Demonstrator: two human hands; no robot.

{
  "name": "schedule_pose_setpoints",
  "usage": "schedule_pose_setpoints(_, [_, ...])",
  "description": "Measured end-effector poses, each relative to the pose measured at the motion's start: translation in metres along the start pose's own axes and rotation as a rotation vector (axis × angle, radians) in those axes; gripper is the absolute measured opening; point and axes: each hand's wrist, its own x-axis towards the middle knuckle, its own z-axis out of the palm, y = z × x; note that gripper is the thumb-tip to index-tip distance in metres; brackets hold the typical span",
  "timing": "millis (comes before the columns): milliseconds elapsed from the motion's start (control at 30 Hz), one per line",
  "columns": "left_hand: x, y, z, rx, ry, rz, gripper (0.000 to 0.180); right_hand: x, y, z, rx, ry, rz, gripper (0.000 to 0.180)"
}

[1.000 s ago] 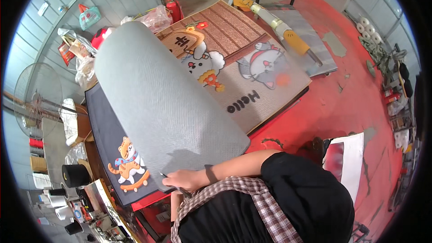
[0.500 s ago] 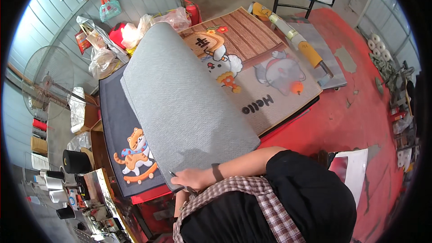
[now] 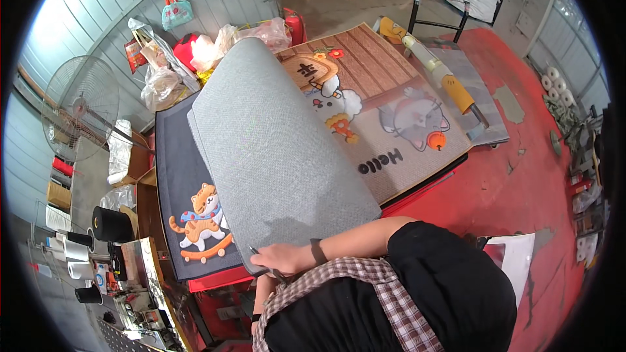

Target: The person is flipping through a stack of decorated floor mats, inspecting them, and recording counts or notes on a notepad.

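The head view shows, at the far left, a wire fan (image 3: 81, 105), with a black spool (image 3: 112, 223) of thread nearer the person. To their right, a dark mat (image 3: 176, 176) with an orange cat on a skateboard lies on the table (image 3: 495, 189), partly covered. Next comes the left hand (image 3: 262, 287), just below the right one and mostly hidden by it; whether its fingers are spread or closed, I cannot tell. The right hand (image 3: 282, 259) has its fingers closed around a slim dark tool (image 3: 253, 250), whose tip pokes out to the left. A gray mat (image 3: 274, 150) extends up and away from this hand, its near left corner right at the fingers and its plain gray side showing. It lies across the dark mat on its left and over part of a brown mat (image 3: 404, 163) with cartoon animals on its right. Farther right, a yellow-ended roll (image 3: 456, 93) rests on a gray sheet (image 3: 486, 101), and bare red tabletop shows beyond, with a white-edged panel (image 3: 518, 257) near the person's black sleeve (image 3: 450, 267).
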Motion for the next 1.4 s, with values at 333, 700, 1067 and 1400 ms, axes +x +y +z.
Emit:
schedule_pose_setpoints(333, [0.017,-0.067,-0.06,0.181,-0.077,-0.043,0.031,-0.002,0.008,0.005,0.053,-0.001,-0.027,0.031])
schedule_pose_setpoints(700, [0.04,-0.1,-0.086,-0.012,-0.115,-0.004,0.029,-0.001,0.014,0.008,0.053,-0.013,-0.009,0.032])
schedule_pose_setpoints(1067, [0.048,-0.113,-0.096,-0.001,-0.134,0.031,0.028,-0.002,0.008,0.006,0.033,-0.032,0.021,0.033])
schedule_pose_setpoints(1400, [0.053,-0.122,-0.102,0.003,-0.149,0.048,0.028,-0.001,0.01,0.007,0.021,-0.037,0.013,0.034])
